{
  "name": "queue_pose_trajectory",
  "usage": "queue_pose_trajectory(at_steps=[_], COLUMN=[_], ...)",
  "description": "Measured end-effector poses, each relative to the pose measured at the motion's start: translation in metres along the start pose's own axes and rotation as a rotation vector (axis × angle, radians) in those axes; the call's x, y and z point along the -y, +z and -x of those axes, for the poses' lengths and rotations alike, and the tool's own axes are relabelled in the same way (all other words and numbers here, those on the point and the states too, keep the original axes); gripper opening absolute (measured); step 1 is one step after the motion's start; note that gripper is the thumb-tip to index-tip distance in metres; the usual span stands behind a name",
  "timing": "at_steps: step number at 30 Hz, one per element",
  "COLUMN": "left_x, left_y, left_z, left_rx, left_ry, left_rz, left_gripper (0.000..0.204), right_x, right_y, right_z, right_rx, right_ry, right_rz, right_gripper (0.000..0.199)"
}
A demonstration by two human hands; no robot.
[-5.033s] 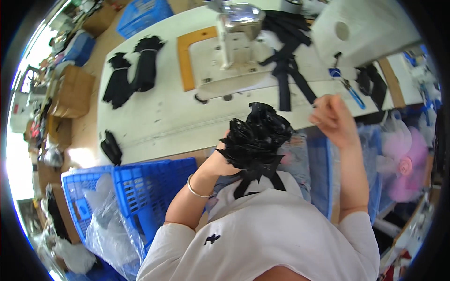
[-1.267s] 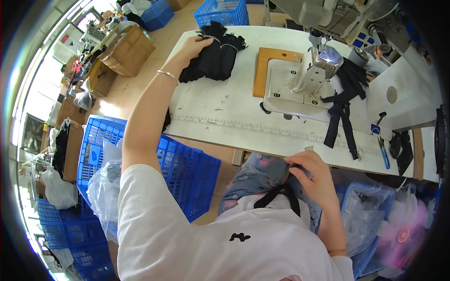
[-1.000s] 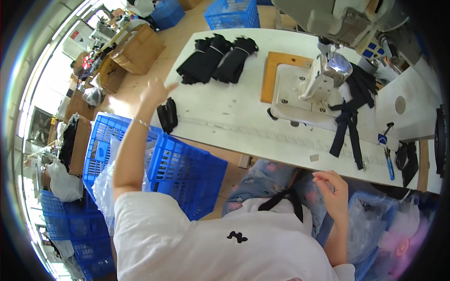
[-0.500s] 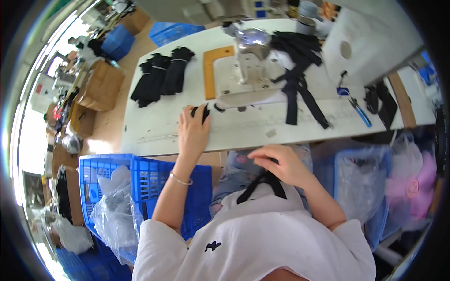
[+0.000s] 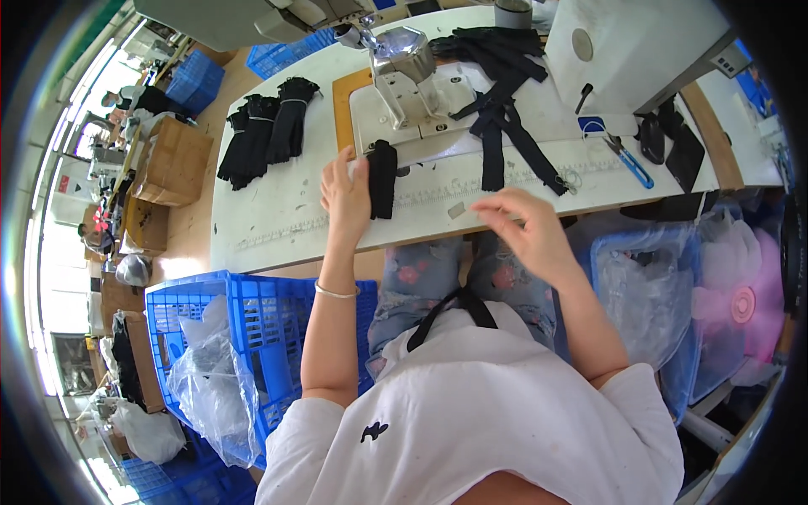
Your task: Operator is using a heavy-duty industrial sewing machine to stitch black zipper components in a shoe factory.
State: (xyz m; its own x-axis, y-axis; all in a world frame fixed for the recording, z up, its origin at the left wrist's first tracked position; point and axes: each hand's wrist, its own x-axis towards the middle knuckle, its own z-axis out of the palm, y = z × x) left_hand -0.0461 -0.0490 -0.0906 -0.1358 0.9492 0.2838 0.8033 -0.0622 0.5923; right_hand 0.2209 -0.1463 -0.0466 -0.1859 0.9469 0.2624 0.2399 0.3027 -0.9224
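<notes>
Head-worn fisheye, one view: looks steeply down from the wearer's head. White shirt [image 5: 480,404] close below, filling bottom centre; left hand [image 5: 346,195] and right hand [image 5: 532,234] farther out, mid-frame; worktable [image 5: 286,210] beyond (its front edge bowed by the lens). Dark rim at corners.

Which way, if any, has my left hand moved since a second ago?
Yes, your left hand has moved right, closer to the sewing machine.

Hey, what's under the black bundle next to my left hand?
The black bundle lies on the white tabletop, whose surface shows around it. Whatever is directly beneath the bundle is covered, so I can't tell.
</notes>
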Motion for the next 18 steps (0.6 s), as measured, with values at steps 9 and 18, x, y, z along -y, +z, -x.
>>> queue_pose_trajectory(at_steps=[9,18], left_x=[-0.025,-0.115], left_y=[-0.023,0.004], left_z=[0.057,0.093], left_rx=[0.152,0.179], left_ry=[0.528,0.391], left_rz=[-0.123,-0.332], left_gripper=[0.043,0.063], right_x=[-0.04,-0.084], right_y=[-0.047,-0.034], right_z=[-0.036,-0.076], right_rx=[-0.367,-0.477], right_ry=[0.006,-0.073], right_rz=[0.402,0.765], right_gripper=[0.015,0.016])
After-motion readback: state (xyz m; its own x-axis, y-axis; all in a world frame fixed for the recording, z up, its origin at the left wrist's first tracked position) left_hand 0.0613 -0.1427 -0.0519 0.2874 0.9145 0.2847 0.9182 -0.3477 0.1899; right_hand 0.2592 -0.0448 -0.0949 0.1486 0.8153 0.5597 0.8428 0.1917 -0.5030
